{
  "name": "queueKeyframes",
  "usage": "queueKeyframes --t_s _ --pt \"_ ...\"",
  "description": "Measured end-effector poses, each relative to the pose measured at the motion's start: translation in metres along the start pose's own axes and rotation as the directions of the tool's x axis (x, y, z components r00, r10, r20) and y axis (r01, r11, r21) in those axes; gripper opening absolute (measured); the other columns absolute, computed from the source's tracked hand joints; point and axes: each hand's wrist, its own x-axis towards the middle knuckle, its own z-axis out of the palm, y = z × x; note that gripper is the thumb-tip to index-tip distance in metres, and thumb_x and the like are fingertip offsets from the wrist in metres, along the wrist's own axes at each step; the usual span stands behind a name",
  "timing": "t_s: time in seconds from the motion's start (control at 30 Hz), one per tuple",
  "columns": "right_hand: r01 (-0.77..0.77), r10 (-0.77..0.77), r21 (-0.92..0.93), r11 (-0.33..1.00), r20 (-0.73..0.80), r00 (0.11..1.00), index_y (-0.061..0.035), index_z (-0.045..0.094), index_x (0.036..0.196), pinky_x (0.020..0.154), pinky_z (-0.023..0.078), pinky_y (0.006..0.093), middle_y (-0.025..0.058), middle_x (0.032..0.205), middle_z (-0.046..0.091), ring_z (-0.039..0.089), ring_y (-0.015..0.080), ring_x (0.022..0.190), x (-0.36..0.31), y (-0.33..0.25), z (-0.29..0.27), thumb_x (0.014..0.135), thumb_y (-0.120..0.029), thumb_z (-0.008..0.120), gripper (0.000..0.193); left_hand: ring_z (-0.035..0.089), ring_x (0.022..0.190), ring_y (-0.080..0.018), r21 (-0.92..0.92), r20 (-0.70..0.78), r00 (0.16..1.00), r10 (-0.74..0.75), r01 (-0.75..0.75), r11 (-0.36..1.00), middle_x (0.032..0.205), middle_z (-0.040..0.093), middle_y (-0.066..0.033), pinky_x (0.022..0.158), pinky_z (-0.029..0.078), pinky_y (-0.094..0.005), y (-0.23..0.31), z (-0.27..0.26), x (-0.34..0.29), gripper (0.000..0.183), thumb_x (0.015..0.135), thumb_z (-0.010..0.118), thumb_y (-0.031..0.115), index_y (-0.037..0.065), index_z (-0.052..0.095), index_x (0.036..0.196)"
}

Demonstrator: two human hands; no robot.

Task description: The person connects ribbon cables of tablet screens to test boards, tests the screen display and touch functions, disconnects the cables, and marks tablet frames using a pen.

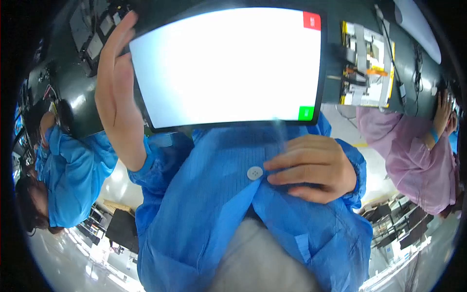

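Centrally, one tablet with a black rim, standing in the upper middle of the view, before the person's chest and over the near side of a dark table. Screen lit plain white; one red block at its upper right corner, one green block at its lower right.

Left hand: set along the tablet's left edge, fingers long and only slightly bent, thumb side against the rim; whether it grips or merely steadies cannot be told.

Right hand: below the tablet and apart from it, fingers loosely curled, part open, nothing seen within; fingertips just beside a white button on the person's blue smock. Contact with the cloth cannot be told. Near this hand, at the tablet's lower edge, one pale streak, too blurred to name.

On the table, right of the tablet: one white panel with yellow edging, grey strips and an orange strip; beyond it, thin dark cables. Upper left: dark equipment, blurred.

At either side: one co-worker in blue, left; one in pink, right.
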Motion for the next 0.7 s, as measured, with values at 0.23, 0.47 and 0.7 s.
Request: queueKeyframes --t_s 0.23,0.47,0.7 --pt "-0.060 0.059 -0.004 0.998 -0.044 0.997 -0.0008 0.068 0.092 0.074 0.052 0.0340 0.0164 0.097 0.067 0.066 0.0277 0.081 0.027 -0.020 -0.029 0.080 -0.010 0.059 0.018 0.061 0.098 -0.0245 0.356 -0.156 0.971 -0.182 0.227 0.906 0.102 0.067 -0.0063 0.088 0.045 -0.0345 -0.020 -0.008 0.003 0.014 0.087 0.059 0.018 0.011 0.066 0.096" --pt "-0.272 0.045 -0.663 0.697 -0.339 0.940 -0.0022 0.059 0.110 0.095 0.041 0.0403 0.0143 0.115 0.059 0.055 0.0315 0.108 0.104 -0.010 -0.003 0.071 0.005 0.063 0.040 0.059 0.078 -0.0226 0.020 -0.079 0.996 -0.045 0.047 0.999 0.081 0.065 -0.0019 0.075 0.043 -0.0331 0.054 -0.017 -0.011 0.019 0.069 0.070 0.009 0.014 0.068 0.087" --pt "-0.341 0.066 -0.587 0.734 -0.438 0.896 -0.0103 0.057 0.063 0.110 0.013 0.0559 0.0174 0.121 0.058 0.045 0.0343 0.125 0.069 -0.007 -0.035 0.057 -0.014 0.055 0.007 0.056 0.107 -0.0238 -0.359 -0.210 0.925 -0.317 0.229 0.905 0.120 0.059 -0.0135 0.092 0.040 -0.0327 0.025 -0.023 -0.039 0.037 0.084 0.053 0.014 0.003 0.055 0.120"
